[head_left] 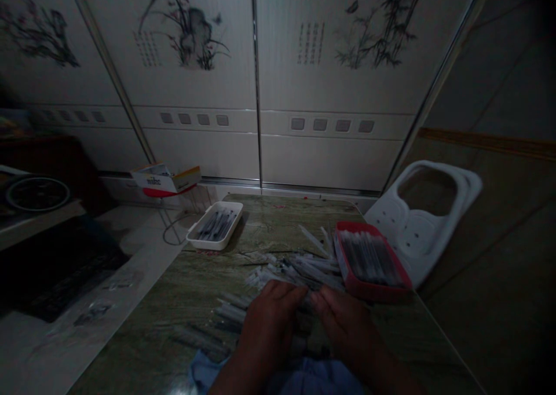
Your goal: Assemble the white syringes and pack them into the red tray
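My left hand (277, 309) and my right hand (341, 314) meet low over the table, fingertips close together. Both have their fingers closed in a pinch on a slim pale pen, mostly hidden by the fingers and dim. Just beyond them lies a loose heap of clear, slim pens (299, 264) with dark parts. More pens (230, 313) lie in a bunch left of my left hand, and a darker bunch (202, 340) is nearer to me. Beyond my right hand stands a red basket (406, 279) packed with pens (369, 256).
A white tray (222, 245) holding pens stands at the table's far left. Behind the right edge of the table (182, 291) is a white plastic chair (406, 221). An open carton (160, 182) rests on a red stool (163, 193). Sliding doors (217, 88) rise behind the table.
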Tool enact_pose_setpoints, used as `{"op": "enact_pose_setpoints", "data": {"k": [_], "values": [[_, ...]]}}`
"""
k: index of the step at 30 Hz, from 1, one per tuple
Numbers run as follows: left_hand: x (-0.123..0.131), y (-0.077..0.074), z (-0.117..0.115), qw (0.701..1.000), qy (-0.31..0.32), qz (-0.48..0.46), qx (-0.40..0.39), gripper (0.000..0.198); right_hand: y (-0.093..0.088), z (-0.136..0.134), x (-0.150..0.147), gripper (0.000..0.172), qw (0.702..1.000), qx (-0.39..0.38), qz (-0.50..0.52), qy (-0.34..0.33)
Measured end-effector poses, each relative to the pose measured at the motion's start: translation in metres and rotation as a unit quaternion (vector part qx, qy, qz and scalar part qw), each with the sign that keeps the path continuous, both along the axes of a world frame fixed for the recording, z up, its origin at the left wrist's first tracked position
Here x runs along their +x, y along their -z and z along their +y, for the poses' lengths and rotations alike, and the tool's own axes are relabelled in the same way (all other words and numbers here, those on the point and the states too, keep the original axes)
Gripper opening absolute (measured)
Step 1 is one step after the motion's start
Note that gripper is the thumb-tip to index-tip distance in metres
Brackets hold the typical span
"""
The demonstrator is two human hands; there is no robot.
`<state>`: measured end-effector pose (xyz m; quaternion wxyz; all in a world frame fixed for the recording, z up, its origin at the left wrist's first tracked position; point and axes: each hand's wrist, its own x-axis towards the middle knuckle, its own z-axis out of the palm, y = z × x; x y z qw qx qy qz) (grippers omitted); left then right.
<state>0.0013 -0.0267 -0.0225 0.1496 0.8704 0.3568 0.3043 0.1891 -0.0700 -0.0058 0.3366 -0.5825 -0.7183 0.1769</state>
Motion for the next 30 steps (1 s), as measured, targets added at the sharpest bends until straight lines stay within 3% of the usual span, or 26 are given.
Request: {"op": "enact_pose_setpoints", "data": {"k": [5, 13, 18, 24, 30], "values": [[-0.0011, -0.0001, 0.0000, 1.000, -0.009, -0.007, -0.019, 0.046, -0.0056, -0.0008, -0.0004, 0.021, 0.999, 0.014, 0.029, -0.003], [-0.0001, 0.0006, -0.0011, 1.000, 0.005, -0.001, -0.013, 0.049, -0.0012, 0.0002, 0.0020, 0.035, 1.000, -0.011, -0.017, -0.005], [-0.0017, 0.0017, 0.0006, 1.000, -0.005, -0.009, -0.017, 0.045, -0.0076, -0.0023, 0.0010, 0.026, 1.000, -0.011, -0.003, -0.012], [-0.0012, -0.0019, 0.0001, 1.000, 0.004, -0.013, -0.017, 0.041, -0.0022, 0.0001, 0.0017, 0.034, 1.000, -0.020, -0.015, -0.013], [-0.0017, -0.0003, -0.0004, 0.999, 0.007, -0.028, -0.015, 0.042, -0.0036, 0.0003, 0.0002, 0.027, 0.999, -0.031, 0.029, -0.016]]}}
